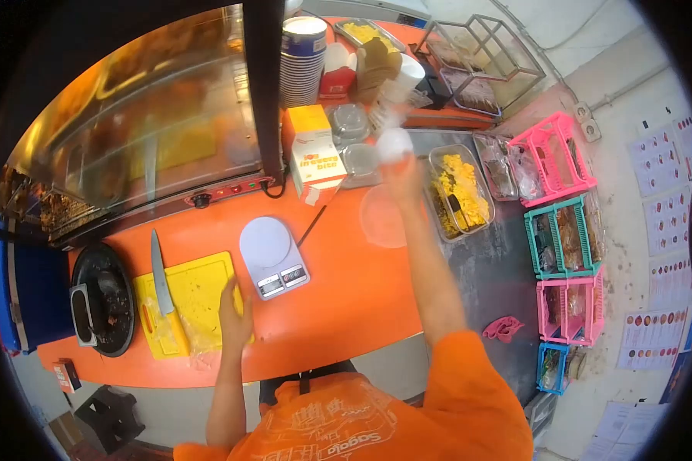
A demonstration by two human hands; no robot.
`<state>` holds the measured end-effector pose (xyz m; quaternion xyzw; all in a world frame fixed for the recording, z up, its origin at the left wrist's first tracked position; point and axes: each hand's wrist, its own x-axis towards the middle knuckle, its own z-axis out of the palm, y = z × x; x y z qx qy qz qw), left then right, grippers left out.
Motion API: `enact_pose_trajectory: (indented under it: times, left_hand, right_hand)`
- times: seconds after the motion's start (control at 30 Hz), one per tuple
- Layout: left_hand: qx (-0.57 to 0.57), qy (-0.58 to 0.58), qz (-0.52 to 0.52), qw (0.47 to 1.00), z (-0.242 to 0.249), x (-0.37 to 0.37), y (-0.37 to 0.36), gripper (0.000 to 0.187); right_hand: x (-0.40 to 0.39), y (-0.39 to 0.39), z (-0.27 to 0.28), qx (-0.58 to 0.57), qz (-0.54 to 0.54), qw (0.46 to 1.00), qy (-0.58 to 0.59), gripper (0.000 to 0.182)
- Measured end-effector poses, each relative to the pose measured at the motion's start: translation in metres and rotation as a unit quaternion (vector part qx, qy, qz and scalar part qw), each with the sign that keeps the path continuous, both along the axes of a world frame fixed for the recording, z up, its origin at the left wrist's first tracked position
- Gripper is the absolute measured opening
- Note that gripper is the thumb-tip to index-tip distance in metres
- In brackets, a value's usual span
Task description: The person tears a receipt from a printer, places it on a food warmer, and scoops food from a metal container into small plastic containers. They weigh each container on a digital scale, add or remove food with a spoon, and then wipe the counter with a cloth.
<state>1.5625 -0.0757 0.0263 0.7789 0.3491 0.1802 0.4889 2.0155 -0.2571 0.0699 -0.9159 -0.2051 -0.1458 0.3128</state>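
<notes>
My right hand [400, 170] is stretched forward over the counter, smeared by motion, its fingers around a small white cup [394, 144]. Beyond it lean stacked white cups [392, 94]. A clear round lid or bowl [382, 215] lies beside that forearm. My left hand [236, 316] hangs by the right edge of the yellow cutting board [207, 280], holding nothing, thumb and fingers apart. On the board are a yellow-handled knife [161, 276] and a crumpled clear plastic bag [201, 338]. Between the hands stands a white kitchen scale [273, 253] with nothing on its plate.
A glass warmer [154, 131] fills the back left. A black round pan [115, 315] sits left of the board. An upright box [314, 157] and clear containers [354, 123] stand behind the scale. Right are a tray of yellow food [461, 192] and coloured baskets [565, 238].
</notes>
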Motion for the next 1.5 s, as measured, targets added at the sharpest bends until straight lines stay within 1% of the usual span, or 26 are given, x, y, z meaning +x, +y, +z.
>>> enact_pose_trajectory:
  times: [0.03, 0.07, 0.1, 0.17, 0.2, 0.27, 0.37, 0.43, 0.5, 0.57, 0.67, 0.8, 0.87, 0.9, 1.0, 1.07, 1.1, 1.17, 1.2, 1.27, 1.3, 1.37, 1.4, 1.43, 1.47, 1.5]
  left_hand:
    - [-0.069, -0.039, 0.011, 0.997, -0.021, -0.026, -0.015, 0.048]
    - [-0.044, 0.011, 0.004, 0.999, 0.014, -0.036, -0.032, 0.048]
    - [-0.019, 0.061, -0.003, 0.998, 0.05, -0.045, -0.049, 0.048]
    - [-0.037, 0.077, 0.021, 0.996, 0.031, -0.087, -0.076, 0.047]
    - [-0.079, 0.088, 0.05, 0.992, 0.031, -0.101, -0.088, 0.046]
    - [-0.124, 0.126, 0.096, 0.98, 0.028, -0.124, -0.11, 0.043]
    - [-0.141, 0.163, 0.124, 0.969, 0.029, -0.138, -0.116, 0.04]
    - [-0.157, 0.147, 0.119, 0.969, 0.015, -0.145, -0.115, 0.04]
    - [-0.155, 0.154, 0.109, 0.97, 0.022, -0.129, -0.109, 0.04]
    - [-0.14, 0.104, 0.077, 0.982, 0.011, -0.124, -0.101, 0.04]
    - [-0.133, 0.094, 0.04, 0.986, 0.023, -0.1, -0.09, 0.04]
    - [-0.121, 0.092, 0.012, 0.988, 0.035, -0.07, -0.083, 0.038]
    - [-0.079, 0.086, -0.015, 0.993, 0.05, -0.052, -0.081, 0.038]
    - [-0.038, 0.078, -0.039, 0.996, 0.056, -0.043, -0.08, 0.038]
    - [-0.018, 0.05, -0.068, 0.996, 0.06, -0.022, -0.077, 0.038]
    - [-0.026, 0.049, -0.08, 0.995, 0.064, -0.007, -0.073, 0.038]
    - [-0.033, 0.047, -0.091, 0.994, 0.066, -0.001, -0.073, 0.038]
    - [-0.049, 0.062, -0.084, 0.993, 0.076, 0.009, -0.075, 0.038]
    - [-0.061, 0.077, -0.073, 0.992, 0.078, 0.014, -0.075, 0.038]
    - [-0.047, 0.051, -0.079, 0.994, 0.075, 0.013, -0.076, 0.038]
    - [-0.034, 0.024, -0.082, 0.996, 0.072, 0.012, -0.075, 0.038]
    - [-0.037, 0.028, -0.09, 0.995, 0.067, 0.008, -0.078, 0.037]
    - [-0.038, 0.03, -0.087, 0.995, 0.065, 0.007, -0.081, 0.037]
    - [-0.037, 0.034, -0.092, 0.994, 0.067, 0.006, -0.082, 0.037]
    - [-0.114, 0.065, -0.084, 0.988, 0.07, 0.008, -0.082, 0.043]
    - [-0.19, 0.099, -0.077, 0.974, 0.072, 0.01, -0.084, 0.05]
  right_hand:
    - [0.017, 0.006, 0.007, -0.001, -0.047, 0.999, -0.008, 0.071]
    - [0.031, 0.015, 0.013, -0.001, -0.091, 0.996, -0.014, 0.078]
    - [0.047, 0.023, 0.011, 0.004, -0.089, 0.996, -0.012, 0.078]
    - [0.074, 0.032, 0.002, -0.049, -0.076, 0.996, 0.015, 0.087]
    - [0.082, 0.033, -0.001, -0.043, -0.074, 0.996, 0.018, 0.087]
    - [0.091, 0.032, -0.01, -0.075, -0.002, 0.986, 0.146, 0.091]
    - [0.088, 0.025, -0.016, -0.126, 0.002, 0.982, 0.141, 0.091]
    - [0.079, 0.012, -0.013, -0.147, 0.011, 0.975, 0.165, 0.09]
    - [0.059, -0.005, 0.007, -0.164, 0.012, 0.969, 0.184, 0.088]
    - [0.028, -0.014, 0.04, -0.283, 0.092, 0.94, 0.169, 0.084]
    - [0.007, -0.025, 0.065, -0.282, 0.105, 0.93, 0.212, 0.079]
    - [0.001, -0.042, 0.06, -0.27, 0.102, 0.925, 0.247, 0.078]
    - [0.007, -0.055, 0.032, -0.175, 0.182, 0.952, 0.173, 0.079]
    - [0.001, -0.055, 0.039, -0.176, 0.182, 0.951, 0.176, 0.079]
    - [-0.005, -0.062, 0.059, -0.128, 0.169, 0.966, 0.146, 0.081]
    - [0.0, -0.07, 0.067, -0.062, 0.148, 0.972, 0.172, 0.08]
    - [0.0, -0.074, 0.073, -0.063, 0.145, 0.972, 0.173, 0.08]
    - [-0.004, -0.085, 0.083, 0.038, 0.118, 0.977, 0.174, 0.073]
    - [-0.005, -0.094, 0.077, 0.039, 0.115, 0.977, 0.173, 0.073]
    - [-0.013, -0.12, 0.05, 0.055, 0.085, 0.994, 0.038, 0.066]
    - [-0.022, -0.132, 0.032, 0.057, 0.078, 0.995, 0.038, 0.066]
    - [-0.048, -0.16, -0.001, 0.167, 0.006, 0.977, 0.13, 0.057]
    - [-0.062, -0.165, -0.001, 0.167, 0.001, 0.977, 0.132, 0.057]
    - [-0.075, -0.166, -0.003, 0.216, -0.004, 0.961, 0.173, 0.045]
    - [-0.084, -0.162, -0.002, 0.267, -0.006, 0.94, 0.212, 0.035]
    - [-0.093, -0.162, -0.001, 0.269, 0.034, 0.919, 0.285, 0.032]
